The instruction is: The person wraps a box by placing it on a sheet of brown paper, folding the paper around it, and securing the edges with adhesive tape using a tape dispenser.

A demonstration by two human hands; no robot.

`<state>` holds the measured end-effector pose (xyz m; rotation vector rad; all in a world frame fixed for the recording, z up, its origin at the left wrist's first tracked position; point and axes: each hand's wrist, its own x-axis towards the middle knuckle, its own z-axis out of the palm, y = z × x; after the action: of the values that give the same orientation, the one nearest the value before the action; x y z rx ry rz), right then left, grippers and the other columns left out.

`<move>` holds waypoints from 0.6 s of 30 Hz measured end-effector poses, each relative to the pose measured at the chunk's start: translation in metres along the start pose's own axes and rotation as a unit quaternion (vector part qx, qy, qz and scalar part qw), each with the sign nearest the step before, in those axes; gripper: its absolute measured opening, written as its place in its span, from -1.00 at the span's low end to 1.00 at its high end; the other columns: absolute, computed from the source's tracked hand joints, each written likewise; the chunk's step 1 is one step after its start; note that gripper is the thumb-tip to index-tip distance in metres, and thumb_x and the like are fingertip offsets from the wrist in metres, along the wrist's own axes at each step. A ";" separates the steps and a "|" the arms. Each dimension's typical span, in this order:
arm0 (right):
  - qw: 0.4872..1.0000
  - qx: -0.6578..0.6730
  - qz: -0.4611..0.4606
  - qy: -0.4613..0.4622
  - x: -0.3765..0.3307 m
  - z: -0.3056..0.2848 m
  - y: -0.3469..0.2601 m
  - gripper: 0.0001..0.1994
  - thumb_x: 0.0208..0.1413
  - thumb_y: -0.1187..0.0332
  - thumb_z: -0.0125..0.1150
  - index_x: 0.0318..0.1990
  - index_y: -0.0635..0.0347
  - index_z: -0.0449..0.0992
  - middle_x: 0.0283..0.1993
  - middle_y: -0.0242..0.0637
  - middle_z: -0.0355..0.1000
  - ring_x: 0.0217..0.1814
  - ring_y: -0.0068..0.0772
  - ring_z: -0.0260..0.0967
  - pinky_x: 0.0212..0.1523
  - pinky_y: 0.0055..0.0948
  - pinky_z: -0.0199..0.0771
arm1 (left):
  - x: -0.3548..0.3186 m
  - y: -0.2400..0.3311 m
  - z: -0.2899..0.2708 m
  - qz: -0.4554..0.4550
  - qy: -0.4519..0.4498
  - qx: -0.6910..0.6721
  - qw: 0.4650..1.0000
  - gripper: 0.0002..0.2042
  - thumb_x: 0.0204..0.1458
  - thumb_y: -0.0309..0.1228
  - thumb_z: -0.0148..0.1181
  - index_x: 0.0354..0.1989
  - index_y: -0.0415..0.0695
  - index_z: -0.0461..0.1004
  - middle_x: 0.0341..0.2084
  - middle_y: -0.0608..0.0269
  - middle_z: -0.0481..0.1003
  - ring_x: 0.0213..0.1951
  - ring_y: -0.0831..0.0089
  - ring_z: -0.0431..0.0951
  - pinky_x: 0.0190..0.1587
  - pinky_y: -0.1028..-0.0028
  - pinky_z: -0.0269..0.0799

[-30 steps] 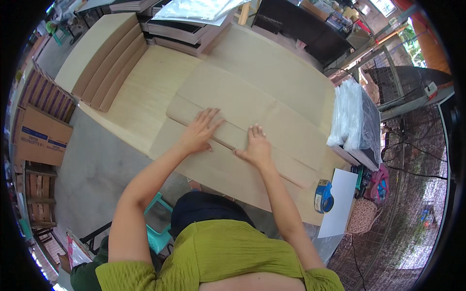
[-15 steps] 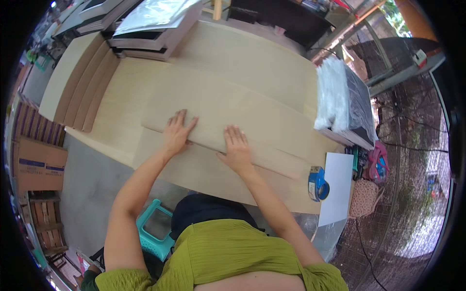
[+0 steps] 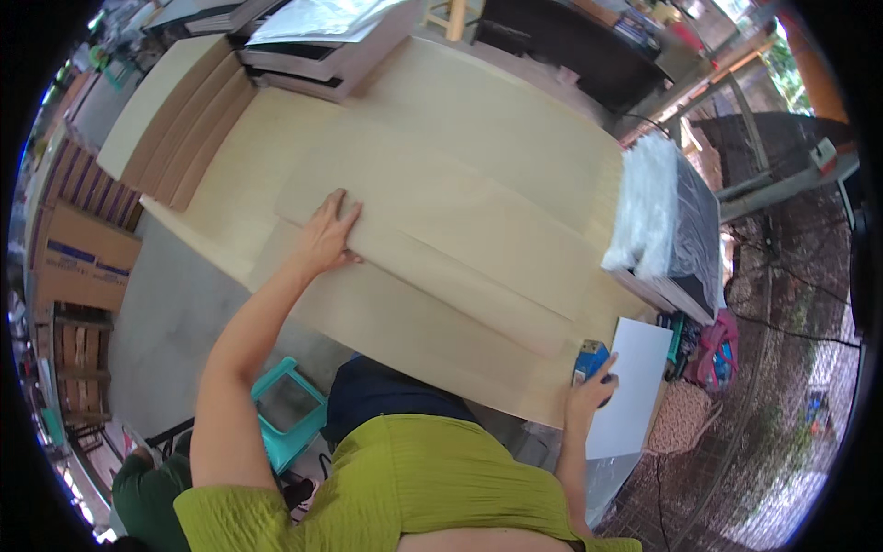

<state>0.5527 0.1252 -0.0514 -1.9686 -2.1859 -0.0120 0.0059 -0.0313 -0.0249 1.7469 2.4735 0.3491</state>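
A large flat brown cardboard sheet point(image 3: 432, 216) lies folded on the table, with a flap edge running diagonally across its near half. My left hand point(image 3: 326, 237) rests flat near the left end of that edge, fingers spread, pressing the flap down. Off to the right, my right hand point(image 3: 586, 394) has its fingers around a blue tape dispenser point(image 3: 590, 355) at the table's near right corner. Part of the dispenser is hidden by the hand.
Folded cardboard pieces point(image 3: 175, 120) are stacked at the far left, beside a pile topped with plastic wrap point(image 3: 317, 20). Plastic-wrapped dark panels point(image 3: 667, 225) stand at the right. A white sheet point(image 3: 633, 377) lies beside the dispenser. A teal stool point(image 3: 287, 414) stands below the table.
My right hand has left the cardboard and moved right to the tape dispenser. My left hand stays on the flap. The whole view has shifted slightly.
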 end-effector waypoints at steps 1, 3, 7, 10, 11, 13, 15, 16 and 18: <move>1.000 0.016 -0.002 -0.002 -0.003 -0.001 0.001 0.06 -0.22 0.55 0.34 0.46 0.07 -0.21 0.07 0.32 0.17 0.09 0.27 0.17 0.13 -0.01 0.15 | -0.001 0.003 -0.002 -0.006 0.007 0.005 1.000 0.01 -0.47 -0.18 0.56 0.30 -0.05 0.16 0.25 -0.16 0.07 0.22 -0.08 0.21 0.25 0.18 0.22; 0.999 0.046 -0.001 0.000 -0.011 -0.005 0.002 0.04 -0.17 0.60 0.27 0.47 -0.01 -0.24 0.06 0.31 0.20 0.05 0.26 0.21 0.11 -0.02 0.17 | -0.002 0.001 -0.003 -0.003 0.011 0.011 1.000 -0.01 -0.45 -0.16 0.55 0.29 -0.05 0.18 0.25 -0.20 0.06 0.22 -0.09 0.21 0.25 0.17 0.21; 0.998 0.047 0.004 -0.044 -0.022 -0.007 0.010 -0.08 -0.05 0.61 0.16 0.46 -0.23 -0.12 -0.26 0.13 0.35 -0.20 0.17 0.30 -0.09 -0.02 0.28 | -0.001 -0.007 0.001 0.013 0.004 0.016 1.000 0.02 -0.43 -0.10 0.53 0.33 0.01 0.12 0.26 -0.17 0.07 0.24 -0.07 0.21 0.24 0.15 0.22; 0.998 0.056 -0.034 -0.004 -0.013 -0.040 0.013 -0.13 -0.07 0.61 0.16 0.44 -0.18 -0.01 -0.26 0.12 0.35 -0.22 0.17 0.30 -0.11 0.00 0.28 | -0.002 -0.011 0.005 0.017 0.005 0.028 0.999 0.04 -0.41 -0.08 0.52 0.35 0.03 0.08 0.26 -0.15 0.08 0.23 -0.06 0.22 0.24 0.15 0.23; 0.998 0.006 -0.041 0.040 -0.008 -0.052 0.011 -0.21 -0.08 0.53 0.20 0.39 -0.07 0.13 -0.30 0.05 0.35 -0.22 0.07 0.32 -0.16 -0.11 0.30 | -0.003 -0.013 0.006 0.019 0.005 0.034 0.999 0.04 -0.40 -0.08 0.51 0.36 0.04 0.07 0.26 -0.16 0.08 0.23 -0.06 0.22 0.24 0.15 0.23; 0.993 0.059 -0.081 0.057 0.004 -0.096 -0.041 -0.18 -0.12 0.48 0.30 0.39 -0.04 0.15 -0.35 -0.03 0.31 -0.23 -0.02 0.31 -0.16 -0.18 0.32 | -0.002 -0.016 0.005 0.029 0.035 0.006 0.999 0.03 -0.39 -0.09 0.51 0.36 0.02 0.08 0.27 -0.15 0.08 0.23 -0.05 0.23 0.24 0.15 0.23; 0.973 0.148 -0.169 0.062 0.020 -0.119 -0.093 -0.14 -0.23 0.41 0.44 0.35 0.02 0.22 -0.36 -0.15 0.31 -0.26 -0.16 0.31 -0.17 -0.30 0.34 | -0.006 -0.019 0.004 0.032 0.035 -0.019 0.999 0.01 -0.38 -0.10 0.50 0.35 0.01 0.09 0.28 -0.14 0.08 0.23 -0.04 0.24 0.24 0.16 0.23; 0.959 0.198 -0.202 0.027 0.029 -0.127 -0.128 -0.19 -0.23 0.41 0.44 0.31 -0.02 0.29 -0.33 -0.15 0.36 -0.29 -0.16 0.33 -0.21 -0.30 0.36 | -0.008 -0.020 0.003 0.027 0.024 -0.031 0.999 0.00 -0.38 -0.11 0.50 0.35 0.00 0.10 0.29 -0.13 0.08 0.23 -0.04 0.24 0.24 0.16 0.23; 0.914 0.265 -0.304 -0.036 0.048 -0.126 -0.207 -0.28 -0.22 0.39 0.44 0.24 -0.09 0.39 -0.33 -0.16 0.41 -0.36 -0.18 0.36 -0.30 -0.31 0.40 | -0.009 -0.022 0.003 0.026 0.027 -0.056 0.998 -0.01 -0.38 -0.14 0.50 0.34 -0.01 0.11 0.30 -0.10 0.07 0.24 -0.04 0.23 0.24 0.18 0.24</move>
<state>0.3622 0.1318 0.1057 -0.9797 -2.4157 0.5091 -0.0108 -0.0469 -0.0336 1.7834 2.3963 0.5342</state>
